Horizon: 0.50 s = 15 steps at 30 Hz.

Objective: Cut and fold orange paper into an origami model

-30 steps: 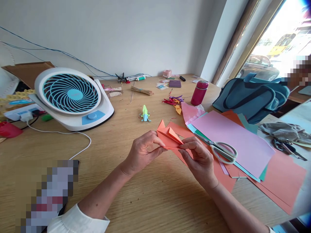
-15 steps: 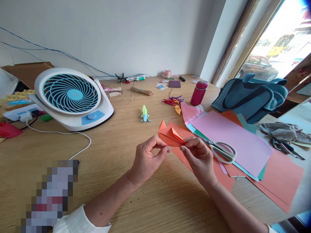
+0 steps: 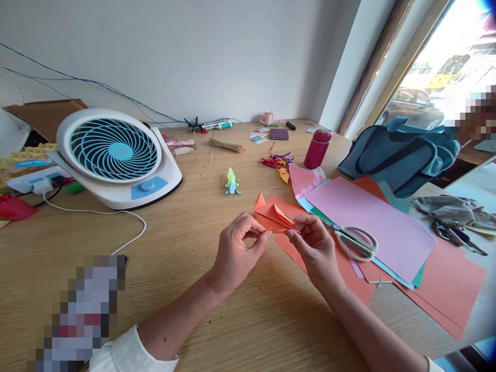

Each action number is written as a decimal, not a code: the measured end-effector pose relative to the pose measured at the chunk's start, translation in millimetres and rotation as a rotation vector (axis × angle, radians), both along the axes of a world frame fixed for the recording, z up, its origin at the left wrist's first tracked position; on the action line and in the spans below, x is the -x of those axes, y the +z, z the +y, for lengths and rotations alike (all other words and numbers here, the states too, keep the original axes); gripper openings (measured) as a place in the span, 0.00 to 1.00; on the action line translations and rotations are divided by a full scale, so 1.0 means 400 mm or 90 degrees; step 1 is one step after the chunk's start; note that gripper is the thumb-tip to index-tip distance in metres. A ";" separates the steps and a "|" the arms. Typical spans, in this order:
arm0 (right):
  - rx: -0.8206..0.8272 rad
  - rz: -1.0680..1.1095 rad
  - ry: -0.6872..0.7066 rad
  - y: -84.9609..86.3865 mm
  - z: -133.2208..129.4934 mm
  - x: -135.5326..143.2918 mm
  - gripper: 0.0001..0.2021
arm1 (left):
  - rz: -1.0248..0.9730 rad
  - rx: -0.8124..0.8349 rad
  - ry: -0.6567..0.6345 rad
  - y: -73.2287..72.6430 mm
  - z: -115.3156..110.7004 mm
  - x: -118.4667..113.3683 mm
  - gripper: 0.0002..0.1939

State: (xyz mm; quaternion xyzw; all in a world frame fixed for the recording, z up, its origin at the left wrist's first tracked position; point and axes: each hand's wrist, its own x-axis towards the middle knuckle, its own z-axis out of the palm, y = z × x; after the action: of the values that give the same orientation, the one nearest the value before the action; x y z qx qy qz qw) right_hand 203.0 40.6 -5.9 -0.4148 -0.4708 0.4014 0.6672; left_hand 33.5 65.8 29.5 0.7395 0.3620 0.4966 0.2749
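Note:
Between my two hands is a piece of folded orange paper (image 3: 271, 217), with one pointed flap standing up at its left and a creased ridge along its right. My left hand (image 3: 242, 245) is closed, pinching the paper's lower left edge between thumb and fingers. At the right end, my right hand (image 3: 315, 245) holds the narrow tip, its thumb underneath and fingers curled above. Beyond them a small green and blue folded paper figure (image 3: 231, 183) stands on the table. Scissors (image 3: 354, 243) with pale handles lie just right of my right hand, on the paper sheets.
Pink paper sheets (image 3: 372, 222) and orange sheets (image 3: 445, 289) spread over the right side. A red flask (image 3: 318, 149) and a blue bag (image 3: 399, 155) stand behind them. At left is a white fan (image 3: 116, 155) with its cable. Folded scraps (image 3: 281, 164) lie near the flask.
My right fingers have shifted slightly at the paper's right tip, showing more of it. The left hand keeps its pinch. At the far right edge, a blurred-out shape has come into view.

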 end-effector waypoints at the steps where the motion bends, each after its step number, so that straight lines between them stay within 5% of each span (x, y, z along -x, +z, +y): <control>1: 0.007 -0.001 -0.001 0.000 0.000 0.001 0.13 | -0.002 0.010 0.007 -0.001 0.000 0.000 0.09; 15: 0.065 0.063 0.052 -0.017 0.001 0.011 0.14 | -0.074 0.184 -0.050 -0.032 -0.006 -0.012 0.08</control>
State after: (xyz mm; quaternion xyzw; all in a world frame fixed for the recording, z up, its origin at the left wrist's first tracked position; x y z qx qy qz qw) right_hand 198.7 40.8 -12.6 -0.4087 -0.4327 0.4716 0.6507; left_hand 38.2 63.4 16.5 0.6755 0.3844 0.4701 0.4182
